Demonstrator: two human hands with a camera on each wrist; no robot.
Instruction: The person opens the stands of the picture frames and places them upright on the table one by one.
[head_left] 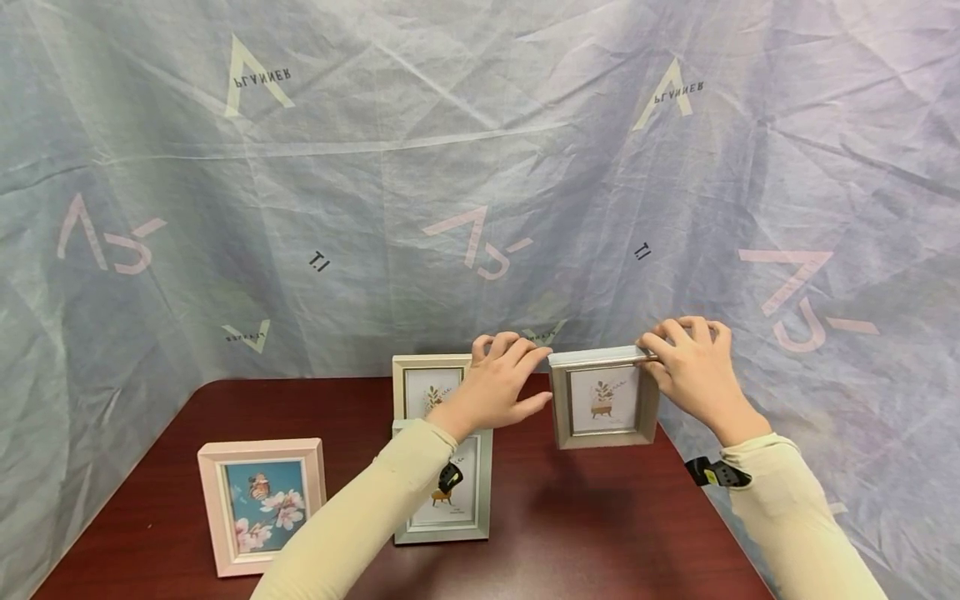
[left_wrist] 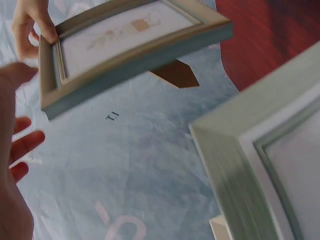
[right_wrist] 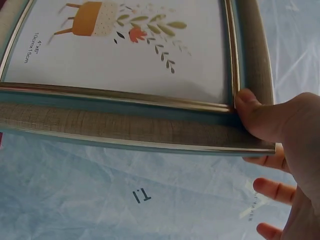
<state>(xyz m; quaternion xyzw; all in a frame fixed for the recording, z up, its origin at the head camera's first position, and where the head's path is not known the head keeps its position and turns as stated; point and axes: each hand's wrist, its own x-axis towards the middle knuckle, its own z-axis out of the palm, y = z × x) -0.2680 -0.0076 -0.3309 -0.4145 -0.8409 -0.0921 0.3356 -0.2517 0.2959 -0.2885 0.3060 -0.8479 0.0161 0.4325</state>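
Observation:
My right hand pinches a grey-brown picture frame by its upper right corner. In the right wrist view the thumb presses the frame's front near the corner. The frame is upright above the table, its potted-plant picture facing me. My left hand is beside the frame's upper left corner, fingers loosely spread, fingertips right at the edge. The left wrist view shows the left thumb close to the frame's edge and a stand leg behind it.
A pale green frame stands below my left wrist, with a cream frame behind it. At the left is a pink frame with a blossom picture. All stand on the dark red table; a printed cloth hangs behind.

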